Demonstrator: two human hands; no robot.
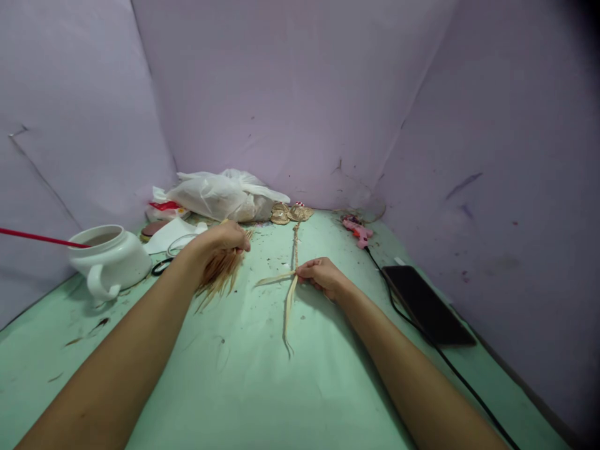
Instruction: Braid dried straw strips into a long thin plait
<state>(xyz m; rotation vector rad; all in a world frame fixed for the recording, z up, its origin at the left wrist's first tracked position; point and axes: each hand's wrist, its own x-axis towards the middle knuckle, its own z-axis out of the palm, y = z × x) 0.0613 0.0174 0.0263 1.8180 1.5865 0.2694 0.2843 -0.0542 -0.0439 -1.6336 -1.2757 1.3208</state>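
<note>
A thin plaited strand [295, 245] of pale dry fibre lies on the green table [262, 387], near its middle, running away from the person toward the back wall. At its near end the plait opens into loose flat strips [287, 312]: one is splayed out to the left and the others trail toward the person.

The junction of plait and strips is pinched by the right hand [321, 275], fingers closed on it, with the hand resting on the table.

A bundle of straw-coloured fibres [218, 276] is clamped in the left hand [225, 240], which is fisted over its upper end. The free tips fan down onto the table surface. The two hands are held apart, and the bundle is well clear of the plait.

Left of the left hand, black-handled scissors [160, 267] are partly seen. Beyond them stands a white handled pot [110, 257] with a red stick [37, 237] resting in it.

At the back, a crumpled clear plastic bag [220, 195] is noted, with small woven pieces [288, 214] just beside it.

To the right, a pink glue gun [358, 230] lies near the wall. Its black cable [398, 309] runs past a dark phone [427, 304] lying flat.
</note>
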